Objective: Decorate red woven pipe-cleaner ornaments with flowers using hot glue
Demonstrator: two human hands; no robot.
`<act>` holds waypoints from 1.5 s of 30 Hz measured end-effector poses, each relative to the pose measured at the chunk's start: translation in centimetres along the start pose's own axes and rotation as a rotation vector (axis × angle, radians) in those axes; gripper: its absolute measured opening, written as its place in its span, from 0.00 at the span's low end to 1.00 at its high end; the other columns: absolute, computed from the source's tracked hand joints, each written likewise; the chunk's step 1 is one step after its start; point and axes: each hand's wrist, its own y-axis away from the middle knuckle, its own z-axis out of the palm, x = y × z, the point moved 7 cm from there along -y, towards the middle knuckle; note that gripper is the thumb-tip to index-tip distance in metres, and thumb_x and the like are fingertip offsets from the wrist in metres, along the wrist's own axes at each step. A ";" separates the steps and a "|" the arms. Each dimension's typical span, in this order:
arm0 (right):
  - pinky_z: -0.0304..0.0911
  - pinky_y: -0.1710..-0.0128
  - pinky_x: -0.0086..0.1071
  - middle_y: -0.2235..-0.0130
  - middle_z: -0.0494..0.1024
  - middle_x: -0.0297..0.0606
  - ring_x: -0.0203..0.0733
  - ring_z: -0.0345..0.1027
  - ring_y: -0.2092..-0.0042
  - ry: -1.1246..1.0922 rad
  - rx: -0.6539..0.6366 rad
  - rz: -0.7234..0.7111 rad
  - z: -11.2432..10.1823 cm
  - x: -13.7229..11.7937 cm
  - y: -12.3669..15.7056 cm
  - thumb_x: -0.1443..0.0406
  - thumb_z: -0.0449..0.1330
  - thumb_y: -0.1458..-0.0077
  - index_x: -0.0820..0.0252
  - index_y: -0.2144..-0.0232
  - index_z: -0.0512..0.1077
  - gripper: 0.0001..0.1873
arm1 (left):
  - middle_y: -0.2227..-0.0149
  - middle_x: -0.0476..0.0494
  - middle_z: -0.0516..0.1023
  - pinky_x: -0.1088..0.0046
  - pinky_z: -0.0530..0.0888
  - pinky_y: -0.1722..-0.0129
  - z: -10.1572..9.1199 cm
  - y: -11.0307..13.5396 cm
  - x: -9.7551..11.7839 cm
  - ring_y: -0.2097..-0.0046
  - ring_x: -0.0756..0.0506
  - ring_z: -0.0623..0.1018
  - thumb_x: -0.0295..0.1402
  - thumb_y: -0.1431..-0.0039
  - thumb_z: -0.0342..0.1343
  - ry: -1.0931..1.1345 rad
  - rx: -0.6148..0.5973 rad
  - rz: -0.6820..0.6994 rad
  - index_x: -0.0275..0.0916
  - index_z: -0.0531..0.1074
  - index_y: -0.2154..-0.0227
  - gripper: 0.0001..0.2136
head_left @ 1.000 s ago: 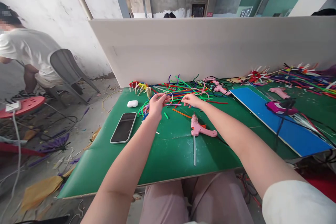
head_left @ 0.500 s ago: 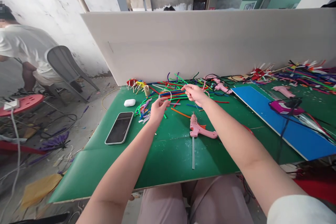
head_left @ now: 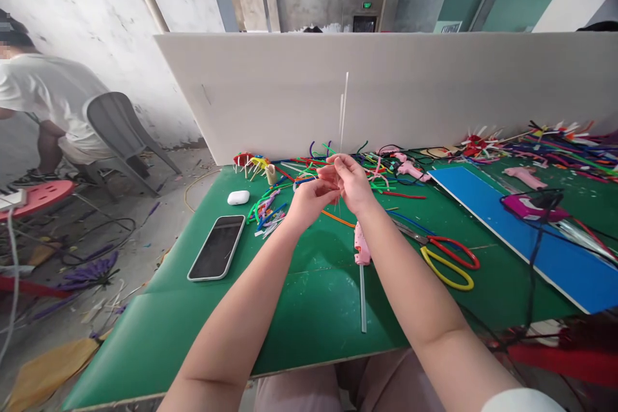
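Above the green table my left hand [head_left: 311, 203] and my right hand [head_left: 353, 183] meet with fingers closed. Two thin white strips [head_left: 344, 100] stand upright out of the right fingers, one taller than the other. A pale curved stem [head_left: 298, 181] shows beside the left fingers; the fingers hide where it is gripped. Below the hands, partly covered by my right forearm, lies a pink glue gun [head_left: 361, 246] with a clear glue stick [head_left: 364, 302] in its back. Scissors [head_left: 439, 254] with one red and one yellow handle rest to the right of that forearm.
Coloured pipe cleaners [head_left: 400, 196] lie behind the hands, along a white partition [head_left: 270, 96]. At left are a phone [head_left: 217, 248] and a white earbud case [head_left: 238, 197]; at right, a blue board [head_left: 483, 199] and cables. Someone sits on a grey chair [head_left: 118, 122] at far left.
My hands have come together from apart, the left moving right. The white strips now point up from the right hand. With the view and right arm shifted, the scissors have come into sight.
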 end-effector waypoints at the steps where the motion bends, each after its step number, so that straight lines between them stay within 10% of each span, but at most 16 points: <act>1: 0.68 0.61 0.32 0.72 0.77 0.32 0.36 0.73 0.65 0.018 -0.025 0.036 -0.2 0.5 0.0 0.53 0.58 0.49 0.56 0.69 0.67 0.13 | 0.76 0.47 0.76 0.71 0.72 0.68 -0.1 -0.2 -0.8 0.72 0.49 0.75 0.34 0.54 0.57 -0.022 -0.009 -0.009 0.36 0.73 0.74 0.07; 16: 0.66 0.74 0.24 0.70 0.78 0.35 0.34 0.74 0.71 0.163 0.067 0.171 -2.4 5.0 -0.8 0.54 0.56 0.46 0.57 0.70 0.66 0.12 | 0.78 0.49 0.76 0.75 0.71 0.72 0.4 -0.3 -5.7 0.74 0.48 0.74 0.33 0.61 0.61 -0.120 -0.279 -0.142 0.39 0.74 0.79 0.04; 22: 0.68 0.67 0.27 0.68 0.78 0.35 0.35 0.74 0.66 0.214 0.104 0.098 -2.5 4.9 -0.9 0.52 0.53 0.46 0.56 0.70 0.64 0.14 | 0.69 0.46 0.79 0.68 0.73 0.58 0.3 -0.9 -5.6 0.63 0.46 0.77 0.38 0.54 0.57 -0.004 -0.175 -0.118 0.37 0.75 0.67 0.12; 45: 0.64 0.66 0.32 0.75 0.74 0.32 0.35 0.69 0.72 0.795 -0.092 -0.039 -1.7 2.2 -0.3 0.68 0.57 0.51 0.60 0.74 0.71 0.03 | 0.70 0.46 0.79 0.68 0.72 0.59 -1.4 -1.3 -7.3 0.64 0.44 0.77 0.38 0.58 0.60 -0.162 -0.060 -0.102 0.38 0.77 0.71 0.11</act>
